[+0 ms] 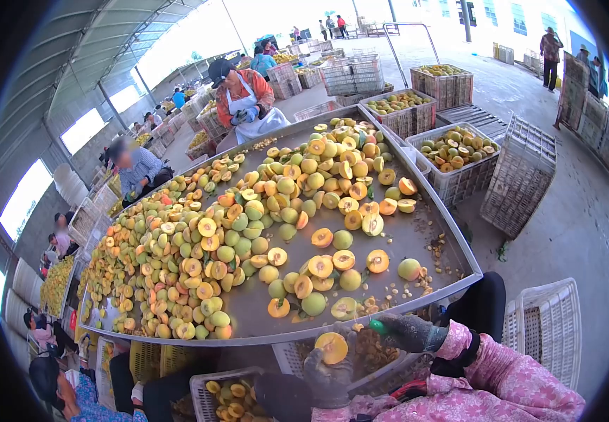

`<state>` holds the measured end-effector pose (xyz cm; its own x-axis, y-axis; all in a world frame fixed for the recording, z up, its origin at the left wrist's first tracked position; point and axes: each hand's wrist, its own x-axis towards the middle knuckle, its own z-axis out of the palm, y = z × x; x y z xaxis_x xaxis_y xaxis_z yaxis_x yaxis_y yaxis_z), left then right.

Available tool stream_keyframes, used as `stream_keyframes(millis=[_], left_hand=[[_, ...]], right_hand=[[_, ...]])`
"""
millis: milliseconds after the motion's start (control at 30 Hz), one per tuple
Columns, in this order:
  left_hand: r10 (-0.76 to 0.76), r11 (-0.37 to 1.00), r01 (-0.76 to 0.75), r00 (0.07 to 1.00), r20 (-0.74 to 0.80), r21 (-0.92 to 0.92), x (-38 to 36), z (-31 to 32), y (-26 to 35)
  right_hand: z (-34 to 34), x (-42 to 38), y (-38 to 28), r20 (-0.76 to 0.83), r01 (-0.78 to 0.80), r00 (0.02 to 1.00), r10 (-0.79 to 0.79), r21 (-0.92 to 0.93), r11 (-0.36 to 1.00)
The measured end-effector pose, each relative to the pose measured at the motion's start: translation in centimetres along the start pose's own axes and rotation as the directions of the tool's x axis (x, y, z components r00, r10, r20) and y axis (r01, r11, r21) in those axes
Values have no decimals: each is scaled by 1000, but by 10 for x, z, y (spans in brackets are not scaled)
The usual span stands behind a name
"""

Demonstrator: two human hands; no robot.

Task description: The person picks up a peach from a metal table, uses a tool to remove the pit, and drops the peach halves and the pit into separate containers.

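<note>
Below the near edge of the metal table, my gloved left hand is closed around a yellow peach half, its cut face turned up. My right hand, in a dark grey glove, grips a small tool with a green end; its working tip is too small to make out. The tool is just right of the peach half, apart from it. Loose pits and halved peaches lie on the table close to both hands. Under them, a crate holds brownish pits or scraps.
A big heap of peaches covers the table's left side. A white crate stands at right, and a crate of halves below left. Across the table a person in an apron works; another person sits at lower left. Filled crates stand beyond.
</note>
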<state>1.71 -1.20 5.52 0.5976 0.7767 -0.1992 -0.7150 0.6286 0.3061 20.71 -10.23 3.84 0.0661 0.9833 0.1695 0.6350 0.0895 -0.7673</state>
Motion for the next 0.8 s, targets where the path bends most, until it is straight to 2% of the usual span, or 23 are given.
stream_keyframes(millis=[33,67,133,167,200,267,300,367,433,500,533,567,600,633,667,700,733,800], left_hand=[[-16,998,14,999,-31,-59,-2,9,0],[-34,993,26,998,-60,-118,-4,13,0],[-44,993,35,995,-84,-109,-6,12,-1],[-54,994,43,993,-108,-100,-8,11,-1],[-54,994,43,992,-110,-101,-7,4,-1],[-75,994,70,996,-49,-87,-3,-3,-1],[-72,994,67,996,-49,-89,-4,-6,-2],[20,999,-15,991,-133,43,-8,6,-4],[21,999,-19,996,-85,27,-11,5,-5],[23,1000,-22,999,-34,11,-14,8,-8],[77,974,-75,997,0,215,-15,13,-9],[124,903,-131,991,43,409,-17,16,-9],[126,904,-132,991,42,407,-17,15,-9],[87,966,-87,996,13,242,-15,12,-8],[42,997,-41,999,-8,69,-14,11,-8],[42,997,-41,999,-7,68,-14,10,-8],[64,992,-64,998,5,106,-14,9,-8],[89,986,-90,996,16,142,-16,9,-8]], right_hand=[[6,-2,-6,-25,64,998,-62,91,994],[13,-6,-11,-25,63,998,-61,92,994],[26,-11,-20,-5,124,992,-125,155,980],[28,-13,-24,69,123,986,-150,297,947],[33,-15,-25,71,122,986,-149,297,947],[36,-15,-34,119,8,992,-35,224,975],[34,-18,-41,93,-3,996,-15,191,982],[39,-17,-42,139,-32,990,3,204,978],[57,-20,-33,183,-64,983,24,213,975],[89,-22,-11,153,-237,971,184,500,833],[80,-19,-21,154,-237,971,184,499,834],[62,-14,-39,149,-165,981,125,298,940],[53,-12,-49,158,-79,985,65,81,994],[60,-13,-43,160,-79,985,65,81,994],[72,-16,-31,153,-95,986,67,185,978],[83,-18,-18,145,-108,987,69,287,952],[92,-18,-8,145,-108,987,68,286,952],[104,-18,6,135,-29,991,-27,395,918]])
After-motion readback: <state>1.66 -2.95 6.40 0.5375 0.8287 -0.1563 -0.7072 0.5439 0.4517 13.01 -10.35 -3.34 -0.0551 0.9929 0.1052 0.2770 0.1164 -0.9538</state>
